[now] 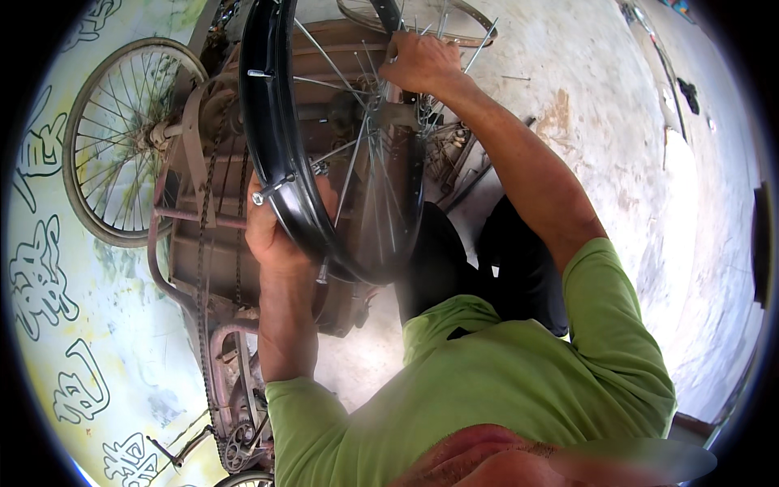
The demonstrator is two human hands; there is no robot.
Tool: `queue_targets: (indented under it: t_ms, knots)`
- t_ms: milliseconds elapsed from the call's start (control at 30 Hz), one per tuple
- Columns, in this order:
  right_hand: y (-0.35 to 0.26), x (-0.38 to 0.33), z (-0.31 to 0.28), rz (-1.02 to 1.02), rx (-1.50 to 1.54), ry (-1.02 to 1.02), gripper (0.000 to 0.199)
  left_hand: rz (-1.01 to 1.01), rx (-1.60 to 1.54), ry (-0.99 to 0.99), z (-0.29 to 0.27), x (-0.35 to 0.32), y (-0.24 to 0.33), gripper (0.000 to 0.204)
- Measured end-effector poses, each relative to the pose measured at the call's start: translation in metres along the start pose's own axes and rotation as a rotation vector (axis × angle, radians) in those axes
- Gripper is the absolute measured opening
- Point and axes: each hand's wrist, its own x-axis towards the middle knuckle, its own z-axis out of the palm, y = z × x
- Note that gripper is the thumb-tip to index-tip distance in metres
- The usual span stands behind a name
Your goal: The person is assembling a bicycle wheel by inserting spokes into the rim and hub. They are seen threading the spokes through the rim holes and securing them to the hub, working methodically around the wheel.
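A black bicycle wheel rim [272, 122] stands tilted in front of me, with thin silver spokes [347, 191] running to its hub [375, 104]. Some spokes stick out loosely beyond the far right side. My left hand [280, 231] is closed around the lower left of the rim, its fingers partly hidden behind it. Close by, a silver bolt-like fitting [261, 197] pokes out of the rim. On the far right side of the wheel, my right hand [423, 63] is closed with curled fingers over the rim; its fingertips are partly hidden.
Behind the wheel lies a rusty cargo tricycle frame [187, 215] with a chain [207, 325] and a spoked wheel [81, 154] at left. Another rim [479, 20] lies at the back. Metal parts [448, 158] sit on the floor near my knees. A painted wall [146, 325] borders the left.
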Motion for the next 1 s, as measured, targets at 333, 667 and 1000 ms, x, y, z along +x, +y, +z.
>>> queue_targets:
  t_ms: [333,667,1000]
  knots:
    - [0.012,-0.008,-0.004,-0.173,-0.101,-0.058,0.028,0.005,-0.009,-0.048,-0.001,-0.001,0.001,0.049]
    - [0.009,-0.021,-0.003,-0.235,-0.178,0.139,0.028,0.018,-0.041,-0.073,-0.008,0.0,-0.002,0.049]
    - [0.012,-0.04,-0.023,-0.295,-0.121,0.245,0.034,0.028,-0.032,-0.062,-0.008,0.001,-0.005,0.05]
